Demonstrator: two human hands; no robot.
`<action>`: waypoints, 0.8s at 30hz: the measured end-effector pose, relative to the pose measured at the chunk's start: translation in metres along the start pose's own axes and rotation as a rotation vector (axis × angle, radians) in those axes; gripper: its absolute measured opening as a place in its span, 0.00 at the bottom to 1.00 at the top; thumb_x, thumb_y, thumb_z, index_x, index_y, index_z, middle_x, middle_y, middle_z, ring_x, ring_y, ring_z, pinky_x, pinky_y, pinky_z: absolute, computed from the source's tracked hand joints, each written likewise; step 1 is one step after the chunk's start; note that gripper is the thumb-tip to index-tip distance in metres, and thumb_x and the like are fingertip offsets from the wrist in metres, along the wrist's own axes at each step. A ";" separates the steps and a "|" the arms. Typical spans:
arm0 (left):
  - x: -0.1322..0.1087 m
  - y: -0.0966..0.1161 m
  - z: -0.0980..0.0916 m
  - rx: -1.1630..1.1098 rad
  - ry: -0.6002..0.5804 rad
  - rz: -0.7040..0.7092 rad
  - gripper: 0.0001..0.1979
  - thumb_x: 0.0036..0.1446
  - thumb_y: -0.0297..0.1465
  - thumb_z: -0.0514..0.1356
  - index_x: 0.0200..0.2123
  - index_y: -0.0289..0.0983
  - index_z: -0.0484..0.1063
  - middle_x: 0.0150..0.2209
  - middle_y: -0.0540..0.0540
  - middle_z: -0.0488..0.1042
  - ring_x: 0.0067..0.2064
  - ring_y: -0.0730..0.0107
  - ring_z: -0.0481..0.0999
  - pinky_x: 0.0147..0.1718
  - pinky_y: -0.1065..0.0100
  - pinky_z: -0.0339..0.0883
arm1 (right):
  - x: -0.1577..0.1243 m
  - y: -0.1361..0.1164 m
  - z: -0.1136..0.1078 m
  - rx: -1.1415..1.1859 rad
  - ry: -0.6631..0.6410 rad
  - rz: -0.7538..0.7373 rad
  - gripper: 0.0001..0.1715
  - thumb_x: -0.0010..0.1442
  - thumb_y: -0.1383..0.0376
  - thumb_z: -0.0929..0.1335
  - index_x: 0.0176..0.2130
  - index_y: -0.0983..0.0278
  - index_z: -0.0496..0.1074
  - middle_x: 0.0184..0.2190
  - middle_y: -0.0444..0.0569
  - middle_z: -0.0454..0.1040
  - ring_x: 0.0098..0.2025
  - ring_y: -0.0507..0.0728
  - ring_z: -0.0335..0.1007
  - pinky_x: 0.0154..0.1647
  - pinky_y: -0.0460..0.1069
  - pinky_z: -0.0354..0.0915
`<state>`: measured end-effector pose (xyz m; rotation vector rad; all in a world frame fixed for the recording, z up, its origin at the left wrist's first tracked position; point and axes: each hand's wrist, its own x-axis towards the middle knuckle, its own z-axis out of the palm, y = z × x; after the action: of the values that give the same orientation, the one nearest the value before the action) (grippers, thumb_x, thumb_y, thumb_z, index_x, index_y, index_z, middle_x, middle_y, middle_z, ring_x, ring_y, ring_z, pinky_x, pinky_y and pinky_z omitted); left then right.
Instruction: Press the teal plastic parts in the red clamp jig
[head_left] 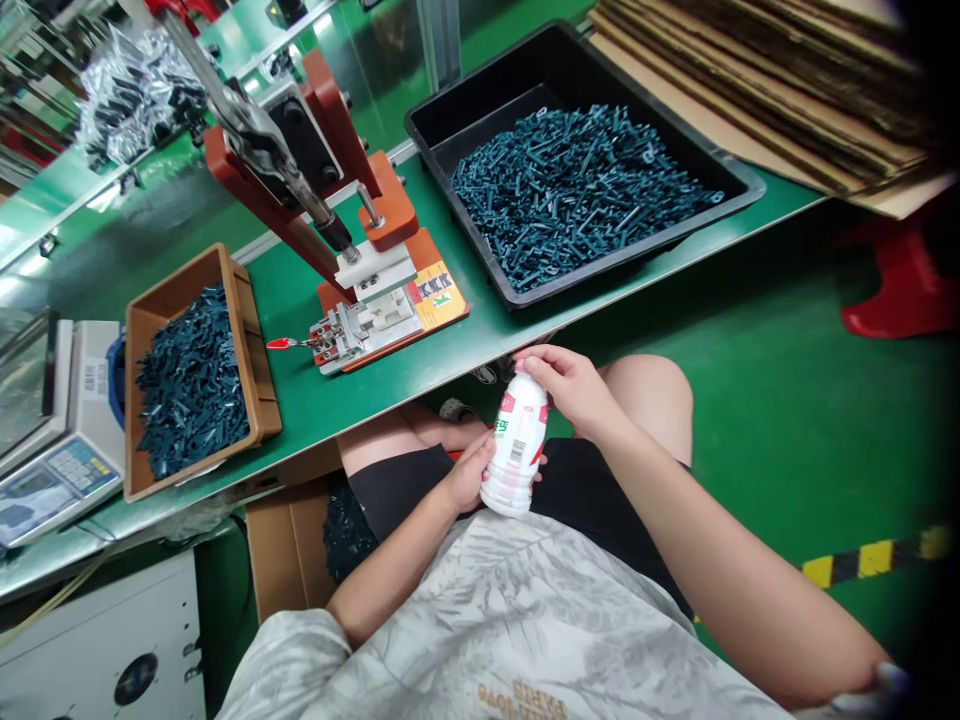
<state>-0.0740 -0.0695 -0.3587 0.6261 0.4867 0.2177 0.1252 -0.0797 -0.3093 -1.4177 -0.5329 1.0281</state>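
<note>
Bottle (519, 412) with barcode (517, 451), green lettering (500, 425)

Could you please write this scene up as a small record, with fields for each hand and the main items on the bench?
left hand: holding the lower part of a white bottle
right hand: at the bottle's pink cap
bottle position: above the lap, in front of the green bench
black tray: dark small parts inside
brown bin: dark small parts inside
orange press: between bin and tray
</note>
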 end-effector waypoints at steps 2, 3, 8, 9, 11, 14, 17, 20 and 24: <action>0.000 0.000 0.001 -0.005 0.000 -0.001 0.38 0.55 0.57 0.66 0.54 0.30 0.72 0.45 0.31 0.79 0.37 0.53 0.81 0.35 0.60 0.76 | 0.000 -0.001 0.000 0.001 0.000 0.003 0.25 0.47 0.46 0.77 0.34 0.63 0.78 0.31 0.49 0.77 0.29 0.56 0.68 0.27 0.47 0.63; 0.000 0.000 0.001 -0.010 -0.002 -0.002 0.38 0.55 0.57 0.66 0.54 0.30 0.72 0.45 0.31 0.79 0.37 0.53 0.81 0.35 0.60 0.76 | 0.000 -0.001 0.000 0.002 0.000 0.004 0.25 0.47 0.46 0.77 0.34 0.63 0.78 0.30 0.49 0.77 0.29 0.55 0.68 0.27 0.47 0.63; 0.000 0.002 0.004 -0.017 -0.006 -0.010 0.38 0.57 0.57 0.65 0.56 0.30 0.70 0.45 0.31 0.79 0.38 0.53 0.81 0.34 0.61 0.76 | -0.001 -0.003 -0.001 -0.004 0.000 0.007 0.24 0.48 0.47 0.76 0.34 0.64 0.77 0.30 0.49 0.76 0.28 0.55 0.67 0.25 0.47 0.62; 0.000 0.002 0.004 -0.014 -0.004 -0.009 0.39 0.57 0.57 0.65 0.56 0.29 0.70 0.45 0.31 0.79 0.38 0.53 0.81 0.35 0.60 0.76 | -0.001 -0.003 -0.001 -0.009 0.000 0.008 0.24 0.48 0.47 0.76 0.34 0.64 0.77 0.30 0.49 0.76 0.28 0.55 0.67 0.25 0.47 0.62; 0.000 0.001 0.004 -0.007 0.000 -0.011 0.40 0.56 0.57 0.65 0.56 0.28 0.70 0.46 0.31 0.79 0.38 0.52 0.81 0.36 0.60 0.76 | -0.001 -0.003 -0.002 -0.018 -0.003 0.007 0.24 0.48 0.47 0.76 0.35 0.64 0.77 0.30 0.49 0.76 0.28 0.55 0.67 0.25 0.47 0.62; 0.001 0.000 0.004 -0.005 -0.005 -0.016 0.40 0.56 0.57 0.65 0.56 0.29 0.70 0.46 0.30 0.79 0.38 0.53 0.81 0.36 0.60 0.76 | -0.001 -0.003 -0.002 -0.025 -0.005 0.004 0.25 0.49 0.47 0.76 0.35 0.64 0.77 0.31 0.49 0.76 0.29 0.55 0.67 0.25 0.47 0.62; 0.000 -0.001 0.003 -0.018 -0.010 -0.015 0.39 0.56 0.57 0.65 0.55 0.29 0.71 0.46 0.30 0.79 0.37 0.53 0.81 0.34 0.61 0.76 | -0.002 -0.003 -0.002 -0.022 -0.006 0.005 0.25 0.49 0.46 0.76 0.36 0.63 0.77 0.32 0.49 0.76 0.29 0.55 0.67 0.26 0.47 0.63; -0.001 -0.001 0.003 -0.012 -0.005 -0.016 0.38 0.56 0.57 0.65 0.55 0.29 0.71 0.46 0.30 0.79 0.37 0.53 0.81 0.35 0.61 0.76 | -0.003 -0.002 -0.002 -0.008 -0.005 0.011 0.25 0.49 0.46 0.76 0.36 0.63 0.78 0.31 0.49 0.76 0.29 0.55 0.68 0.26 0.47 0.62; -0.001 -0.003 0.003 0.005 -0.013 -0.017 0.40 0.55 0.59 0.64 0.56 0.29 0.71 0.47 0.29 0.78 0.38 0.51 0.81 0.35 0.59 0.76 | -0.004 -0.001 -0.002 -0.005 -0.001 0.020 0.26 0.48 0.45 0.77 0.37 0.63 0.78 0.32 0.49 0.77 0.30 0.56 0.69 0.26 0.48 0.63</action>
<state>-0.0737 -0.0737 -0.3579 0.6274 0.4800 0.1963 0.1246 -0.0841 -0.3073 -1.4300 -0.5235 1.0439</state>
